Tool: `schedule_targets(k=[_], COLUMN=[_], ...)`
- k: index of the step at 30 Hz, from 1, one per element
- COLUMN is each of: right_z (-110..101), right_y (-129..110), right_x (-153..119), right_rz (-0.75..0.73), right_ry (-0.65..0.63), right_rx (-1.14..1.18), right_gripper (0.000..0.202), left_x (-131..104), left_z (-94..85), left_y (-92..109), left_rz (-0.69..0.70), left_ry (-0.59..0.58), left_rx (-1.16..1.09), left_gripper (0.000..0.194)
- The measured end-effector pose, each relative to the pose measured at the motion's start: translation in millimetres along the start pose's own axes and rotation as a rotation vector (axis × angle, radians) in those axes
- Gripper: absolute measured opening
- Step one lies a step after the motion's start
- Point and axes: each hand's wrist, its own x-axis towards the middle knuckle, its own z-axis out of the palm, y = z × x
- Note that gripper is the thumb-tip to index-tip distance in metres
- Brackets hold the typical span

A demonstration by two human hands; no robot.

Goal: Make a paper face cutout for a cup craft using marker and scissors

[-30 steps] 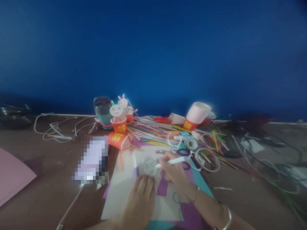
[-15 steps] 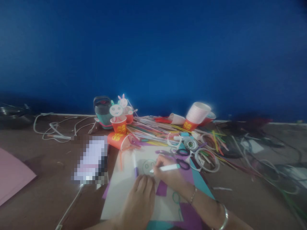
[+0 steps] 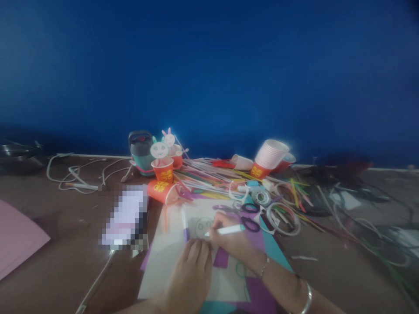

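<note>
A white marker with a green end [image 3: 229,230] is pinched in my right hand [image 3: 224,231], its tip at the lower edge of a green round face drawing [image 3: 203,226]. The drawing is on a white sheet of paper [image 3: 163,261], partly covered by my right hand. Flat on that sheet, just below the drawing, rests my left hand [image 3: 193,270], fingers stretched forward and holding nothing. Near its fingertips lies a white and purple marker [image 3: 186,229]. More green outlines [image 3: 241,269] show on the sheet beside my right wrist. Purple [image 3: 262,292] and blue paper [image 3: 275,250] lies underneath.
Dark-handled scissors [image 3: 249,216] and a tape roll [image 3: 261,197] lie beyond my right hand. Behind are coloured sticks [image 3: 209,176], a tipped red cup [image 3: 162,192], rabbit-face cutouts [image 3: 159,149] in cups, and stacked cups [image 3: 270,155]. A blurred-out phone [image 3: 126,216] lies left, pink paper [image 3: 19,240] farther left.
The view has shifted very slightly. Both hands stay in nearly the same place, with the marker tip still at the drawing's lower edge.
</note>
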Motion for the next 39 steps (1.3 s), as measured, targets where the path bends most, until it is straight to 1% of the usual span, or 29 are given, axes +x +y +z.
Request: schedule_targets(k=[4,10,17,24,27,29,32,35,39], right_z=[0,0,-1,0,-1,-3,-9,-15,-17], right_y=[-2,-2,-2,-4,-5,-6,-9,-13,-15], right_x=[0,0,-1,0,1,3,5,7,8], right_rz=[-0.005,-0.003,-0.012,-0.004,0.049,0.133,0.243,0.273,0.282], right_ry=[0.013,-0.003,-0.003,0.003,0.025,0.072,0.147,0.179,0.19], right_rx=[-0.01,0.003,-0.022,0.005,0.096,0.199,0.385,0.516,0.533], right_gripper=[0.017,0.017,0.018,0.017,0.017,0.016,0.018,0.02,0.023], left_x=[1,1,-1,-2,-2,-2,-2,-1,0], left_z=[0.0,-2.2,1.6,0.8,0.8,0.5,-0.5,-1.1,-1.1], left_y=[-1,-1,0,0,0,0,0,0,0], left_rz=[0.001,0.003,0.003,0.015,0.016,0.021,0.012,0.007,0.004], left_ry=[-0.002,-0.022,-0.02,-0.047,-0.063,-0.073,-0.056,-0.024,-0.002], left_rx=[-0.002,0.001,-0.013,-0.013,-0.016,-0.02,-0.014,-0.012,-0.016], left_gripper=[0.034,0.033,0.033,0.032,0.033,0.032,0.032,0.032,0.032])
